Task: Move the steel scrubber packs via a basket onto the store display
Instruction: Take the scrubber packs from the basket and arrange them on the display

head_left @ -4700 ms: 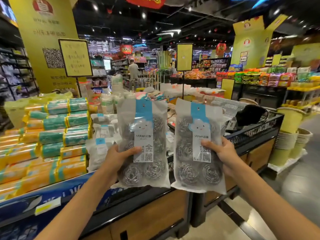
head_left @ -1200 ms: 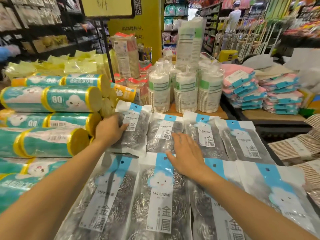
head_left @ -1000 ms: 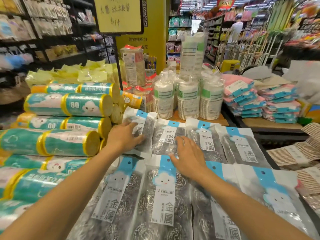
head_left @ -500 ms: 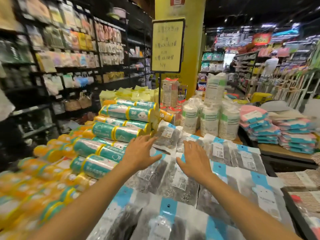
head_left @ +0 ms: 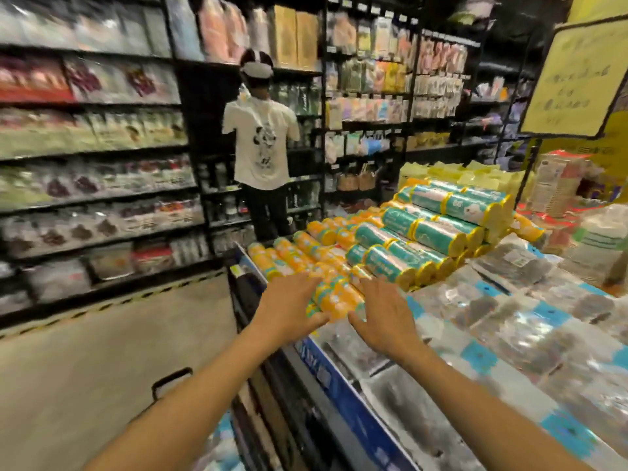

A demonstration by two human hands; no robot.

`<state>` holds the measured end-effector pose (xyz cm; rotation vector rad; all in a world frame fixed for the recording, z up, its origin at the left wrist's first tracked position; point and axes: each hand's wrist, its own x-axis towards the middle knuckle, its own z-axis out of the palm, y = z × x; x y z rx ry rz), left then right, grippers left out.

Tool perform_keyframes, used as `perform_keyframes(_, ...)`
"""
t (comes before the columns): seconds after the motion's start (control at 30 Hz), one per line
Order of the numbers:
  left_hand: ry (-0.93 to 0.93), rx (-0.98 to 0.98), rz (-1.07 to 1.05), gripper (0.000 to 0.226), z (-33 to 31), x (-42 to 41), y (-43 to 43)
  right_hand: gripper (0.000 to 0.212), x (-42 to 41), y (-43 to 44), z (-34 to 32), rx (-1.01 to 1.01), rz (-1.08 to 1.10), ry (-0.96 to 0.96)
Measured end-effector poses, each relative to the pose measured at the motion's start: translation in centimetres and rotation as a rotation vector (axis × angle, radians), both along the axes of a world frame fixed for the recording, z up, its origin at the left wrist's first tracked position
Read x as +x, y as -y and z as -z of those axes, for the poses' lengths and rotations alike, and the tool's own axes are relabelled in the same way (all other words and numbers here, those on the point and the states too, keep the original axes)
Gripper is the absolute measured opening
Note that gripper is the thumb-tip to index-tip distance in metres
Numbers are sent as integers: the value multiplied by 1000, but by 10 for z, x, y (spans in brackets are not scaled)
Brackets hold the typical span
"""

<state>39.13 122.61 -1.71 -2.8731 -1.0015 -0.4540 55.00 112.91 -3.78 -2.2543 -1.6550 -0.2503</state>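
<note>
Steel scrubber packs (head_left: 530,331), clear bags with blue header cards, lie in rows on the store display (head_left: 343,385) at the right. My left hand (head_left: 289,307) and my right hand (head_left: 384,317) float above the display's front left corner with fingers spread, holding nothing. At the bottom edge by my left forearm a black basket handle (head_left: 170,379) shows, with blurred blue-and-clear packs (head_left: 221,447) below it. The whole view is motion-blurred.
Stacked teal and orange rolls (head_left: 401,253) fill the display's left side, with paper cups and a yellow sign (head_left: 574,79) behind. A person in a white shirt (head_left: 261,147) stands at black shelving across the aisle. Bare floor (head_left: 102,351) lies to the left.
Both hands have lifted off the scrubber packs and drawn back toward the display's front edge. My view has swung left toward the aisle and shelving.
</note>
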Motion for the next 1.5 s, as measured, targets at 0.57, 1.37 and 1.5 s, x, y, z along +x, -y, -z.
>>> perform_keyframes(0.57,75,-129,-497,69,66,-331,-2,60,-294,-75,47,-97,-401,7)
perform_keyframes(1.37,-151,-149,-160,74,136,-443,-229,62,-429,-245,125,-132,-71,-119)
perform_keyframes(1.5,-239,-181,-76,74,151,-423,-283,60,-419,-293,148,-167,1,-227)
